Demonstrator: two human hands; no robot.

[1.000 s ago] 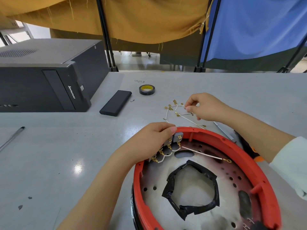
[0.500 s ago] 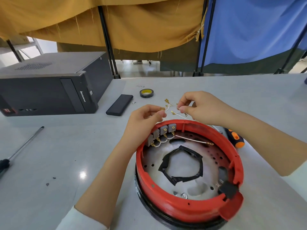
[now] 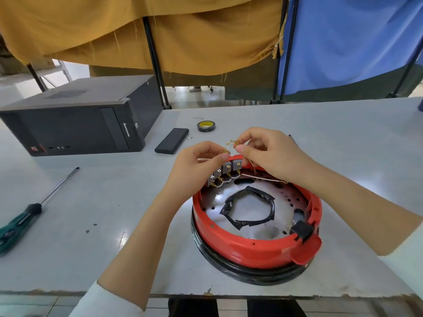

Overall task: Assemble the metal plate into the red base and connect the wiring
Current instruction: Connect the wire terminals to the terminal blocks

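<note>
Wire ends: the left hand [image 3: 196,162] and right hand [image 3: 267,154] are covering where the thin white wires [image 3: 231,145] are being pinched.
Screwdriver [image 3: 25,216]: the picture's left edge is cutting off its green handle.
Red base [image 3: 251,248]: the right forearm is hiding part of its far rim.

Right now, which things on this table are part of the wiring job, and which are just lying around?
In the job: red base, metal plate, gray switches, white wires, left hand, right hand.

Lying about: screwdriver, tape roll, computer case, black bar.
</note>
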